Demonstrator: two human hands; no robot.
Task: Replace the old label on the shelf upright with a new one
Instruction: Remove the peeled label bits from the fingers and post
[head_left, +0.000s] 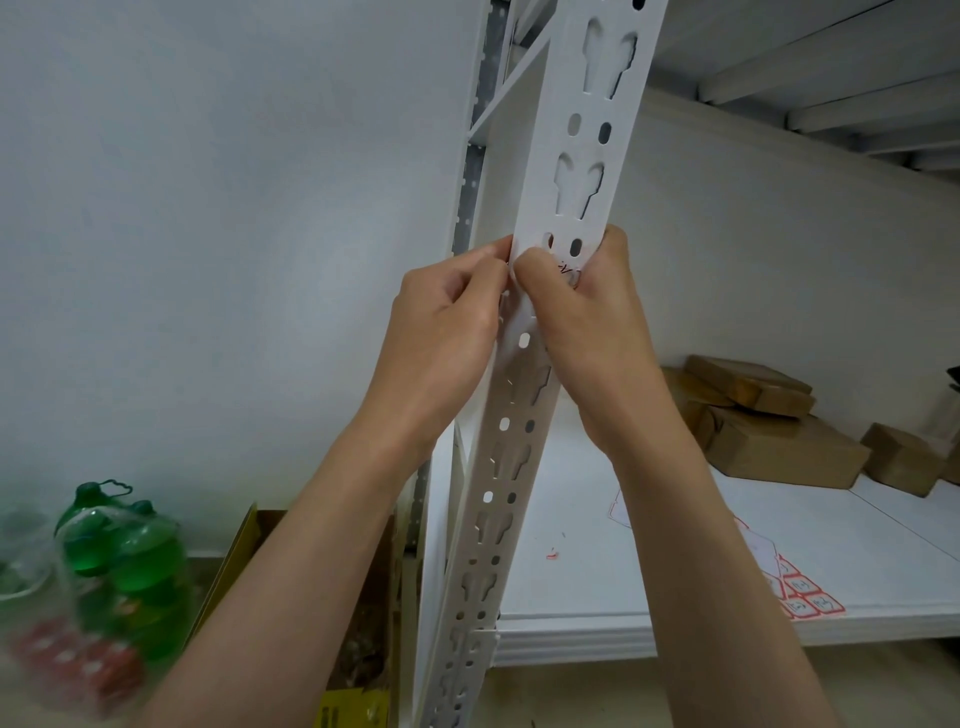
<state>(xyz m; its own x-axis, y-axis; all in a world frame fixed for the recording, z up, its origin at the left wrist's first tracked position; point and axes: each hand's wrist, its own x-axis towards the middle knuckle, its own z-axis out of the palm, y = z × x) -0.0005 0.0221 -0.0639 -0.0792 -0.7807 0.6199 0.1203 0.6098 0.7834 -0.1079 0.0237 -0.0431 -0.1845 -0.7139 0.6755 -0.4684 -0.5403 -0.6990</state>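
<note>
A white perforated shelf upright (576, 171) runs up the middle of the head view. A small label (566, 271) with red marks sits on its front face, mostly hidden by my fingers. My right hand (582, 322) curls round the upright, thumb pressed on the label. My left hand (447, 322) is at the upright's left edge, its fingertips pinching at the label's left edge. A sheet of red-bordered labels (802, 592) lies on the white shelf board (649, 582) at lower right.
Several brown cardboard boxes (779, 431) sit at the back of the shelf. Green bottles (124, 551) in plastic wrap stand on the floor at lower left. An open yellow-edged carton (358, 623) sits beside the upright's foot. A bare white wall fills the left.
</note>
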